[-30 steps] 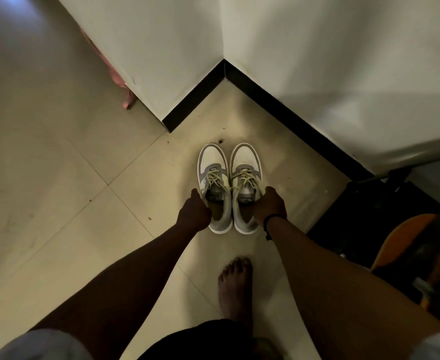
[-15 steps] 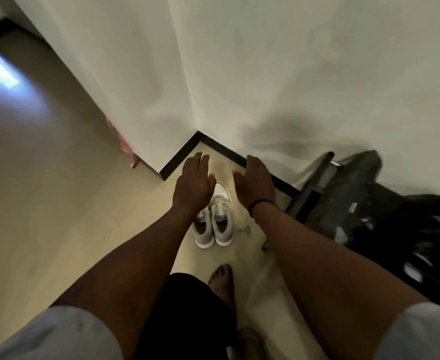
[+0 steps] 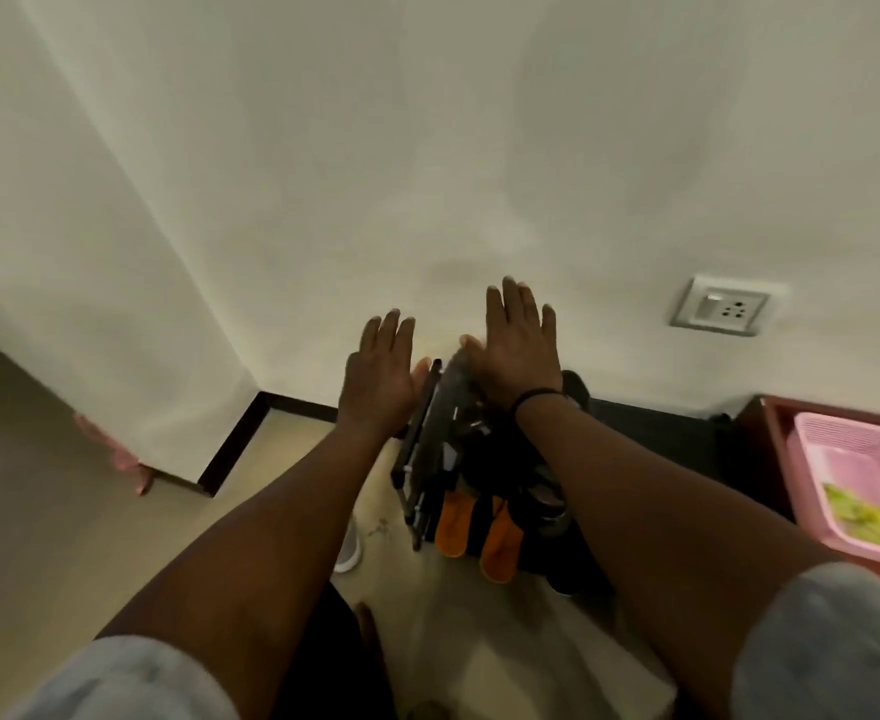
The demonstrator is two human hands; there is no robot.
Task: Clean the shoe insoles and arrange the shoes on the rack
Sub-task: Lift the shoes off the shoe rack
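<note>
- L hand (image 3: 378, 379) & R hand (image 3: 518, 350): both raised, fingers straight & spread, holding nothing.
- White shoe (image 3: 348, 548) on floor (image 3: 63, 537), mostly hidden under L forearm.
- Dark shoe rack (image 3: 422, 449) just right of it, by wall; orange footwear (image 3: 479, 532) at its base.
- Pink basket (image 3: 864, 480) far right.

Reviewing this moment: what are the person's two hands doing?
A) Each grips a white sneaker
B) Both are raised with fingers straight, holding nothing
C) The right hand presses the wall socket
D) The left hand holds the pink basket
B: the left hand and the right hand are both lifted with fingers extended and nothing in them, above the dark shoe rack; the pink basket and the wall socket lie off to the right, untouched.
</note>
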